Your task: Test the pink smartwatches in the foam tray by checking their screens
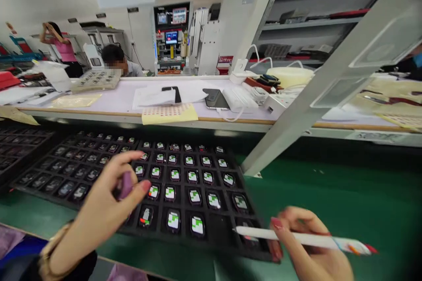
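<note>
My left hand (110, 197) hovers over the middle of a black compartment tray (220, 232), its thumb and forefinger apart. Something purple (126, 185) sits at its curled fingers; it looks like a finger cover, but I cannot be sure. Rows of smartwatches (173, 220) fill many slots, most with lit green and white screens. At the tray's front right corner, my right hand (306, 241) grips a white pen (316, 240). The pen's dark tip points left, over the corner slot and beside a bare one. A watch (247, 232) in that corner slot is partly hidden by the pen.
A second dark tray (23, 145) lies at the far left on the green bench (316, 184). A slanting grey post (296, 92) rises at the right. The raised shelf behind holds papers, a phone (216, 99) and cables. Two people are farther back.
</note>
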Action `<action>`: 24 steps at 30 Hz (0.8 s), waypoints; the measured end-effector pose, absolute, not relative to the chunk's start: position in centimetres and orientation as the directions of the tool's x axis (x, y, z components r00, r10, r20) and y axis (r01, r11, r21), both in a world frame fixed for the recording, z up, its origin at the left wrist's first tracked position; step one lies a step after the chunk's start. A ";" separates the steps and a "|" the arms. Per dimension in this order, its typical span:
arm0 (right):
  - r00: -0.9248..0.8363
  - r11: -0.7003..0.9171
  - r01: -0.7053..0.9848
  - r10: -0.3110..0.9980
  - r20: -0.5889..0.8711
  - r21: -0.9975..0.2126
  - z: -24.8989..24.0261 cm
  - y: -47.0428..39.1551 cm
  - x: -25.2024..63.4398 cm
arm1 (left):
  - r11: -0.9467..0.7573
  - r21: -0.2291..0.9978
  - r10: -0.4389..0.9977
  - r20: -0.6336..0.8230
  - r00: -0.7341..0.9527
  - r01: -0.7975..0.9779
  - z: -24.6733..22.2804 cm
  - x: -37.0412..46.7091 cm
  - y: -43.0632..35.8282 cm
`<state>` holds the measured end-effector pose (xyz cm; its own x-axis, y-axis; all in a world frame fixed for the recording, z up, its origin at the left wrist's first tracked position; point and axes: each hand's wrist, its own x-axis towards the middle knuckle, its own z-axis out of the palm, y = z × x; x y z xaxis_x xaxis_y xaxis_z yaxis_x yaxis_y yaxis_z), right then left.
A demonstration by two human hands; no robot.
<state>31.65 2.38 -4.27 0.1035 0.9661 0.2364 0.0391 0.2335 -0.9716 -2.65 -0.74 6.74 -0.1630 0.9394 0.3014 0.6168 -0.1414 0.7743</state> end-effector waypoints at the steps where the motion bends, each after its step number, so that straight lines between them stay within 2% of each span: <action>1: 0.120 0.121 -0.055 0.986 0.114 -0.991 -5.4 1.7 31.8 | -0.089 0.842 0.982 0.163 -0.094 0.532 4.3 -1.5 -0.7; 3: 0.100 -0.057 -0.218 0.992 -0.080 -0.974 -7.4 0.3 31.9 | 0.100 0.934 0.986 -0.140 0.094 0.342 -0.6 1.0 -1.6; 5: 0.058 -0.138 -0.335 0.984 -0.167 -0.932 -8.9 -0.8 31.4 | 0.271 0.947 0.926 -0.305 0.222 0.170 -4.7 3.1 -3.4; 8: 0.025 -0.147 -0.463 0.984 -0.178 -0.874 -10.6 -2.0 30.1 | 0.437 0.899 0.818 -0.399 0.415 0.002 -8.3 5.2 -6.0; 10: 0.004 -0.116 -0.563 0.990 -0.143 -0.819 -11.5 -2.3 29.4 | 0.466 0.885 0.791 -0.404 0.460 -0.023 -9.4 6.2 -6.9; 12: -0.068 -0.115 -0.638 0.993 -0.093 -0.761 -12.3 -2.4 28.9 | 0.393 0.917 0.832 -0.387 0.396 0.071 -10.2 7.1 -7.3; 15: -0.218 -0.176 -0.627 0.975 -0.046 -0.759 -13.3 -2.6 28.7 | 0.133 0.917 0.918 -0.257 0.301 0.377 -11.3 8.1 -7.4; 19: -0.306 -0.237 -0.377 0.944 -0.121 -0.895 -14.2 -3.3 29.0 | -0.167 0.793 0.922 -0.086 0.379 0.585 -12.7 9.1 -7.5; 22: -0.253 -0.199 -0.181 0.956 -0.150 -0.963 -14.3 -3.9 28.9 | -0.243 0.710 0.925 -0.034 0.378 0.660 -13.2 9.4 -7.6; 24: -0.192 -0.123 -0.076 0.975 -0.107 -0.989 -14.2 -4.2 28.5 | -0.249 0.695 0.932 -0.019 0.363 0.675 -13.4 9.5 -7.5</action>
